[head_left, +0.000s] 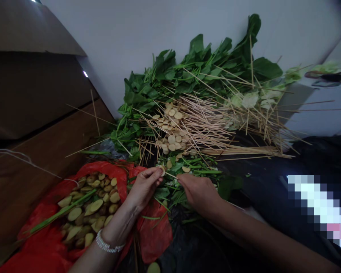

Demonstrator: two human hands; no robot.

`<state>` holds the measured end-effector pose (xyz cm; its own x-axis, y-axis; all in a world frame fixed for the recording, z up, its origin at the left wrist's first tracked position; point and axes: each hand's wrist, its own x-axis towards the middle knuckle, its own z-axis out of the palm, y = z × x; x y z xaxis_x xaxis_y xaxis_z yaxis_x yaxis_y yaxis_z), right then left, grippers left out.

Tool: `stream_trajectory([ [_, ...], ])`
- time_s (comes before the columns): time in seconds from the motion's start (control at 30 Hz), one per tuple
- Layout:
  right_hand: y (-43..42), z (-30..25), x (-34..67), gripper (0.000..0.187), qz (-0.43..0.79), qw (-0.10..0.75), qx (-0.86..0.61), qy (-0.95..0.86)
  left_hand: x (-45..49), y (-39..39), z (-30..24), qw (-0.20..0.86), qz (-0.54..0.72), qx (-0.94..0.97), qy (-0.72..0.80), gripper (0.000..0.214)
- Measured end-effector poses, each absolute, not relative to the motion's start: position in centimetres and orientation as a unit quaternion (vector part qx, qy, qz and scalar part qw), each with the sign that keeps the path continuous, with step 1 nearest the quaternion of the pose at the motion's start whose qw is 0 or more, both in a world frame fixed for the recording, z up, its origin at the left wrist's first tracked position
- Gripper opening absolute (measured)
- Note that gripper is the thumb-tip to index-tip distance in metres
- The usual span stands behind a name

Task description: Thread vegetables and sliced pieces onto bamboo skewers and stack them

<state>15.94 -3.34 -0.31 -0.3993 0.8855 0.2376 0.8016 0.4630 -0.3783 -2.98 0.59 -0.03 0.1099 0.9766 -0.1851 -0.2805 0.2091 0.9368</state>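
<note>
My left hand [147, 184] pinches a pale potato slice [163, 170] between thumb and fingers. My right hand [197, 191] is closed around a thin wooden skewer [171, 175], whose near end meets the slice; whether it has pierced it I cannot tell. Just beyond my hands lies a pile of skewers threaded with potato slices [173, 142], their bare sticks pointing right. Cut greens [177, 193] lie beneath my hands. Left of my left wrist, an open red plastic bag [102, 167] holds many potato pieces [96, 206], with a green stalk [62, 212] across them.
Leafy greens [199, 64] are heaped against the white wall [147, 26]. More skewers with pale cabbage-like leaves [250, 99] lie at the right. A cardboard box [31, 83] stands at the left. Black plastic [272, 189] covers the surface at right. Loose sticks jut out in several directions.
</note>
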Motion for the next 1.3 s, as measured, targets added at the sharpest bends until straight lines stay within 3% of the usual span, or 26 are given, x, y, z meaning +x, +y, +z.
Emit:
stream_trajectory([
  [1.3,-3.4,-1.3,14.9,0.024,0.061,0.224,-0.511,-0.827,-1.9,-0.5,-0.6,0.601,0.442,0.499,0.441,0.026],
])
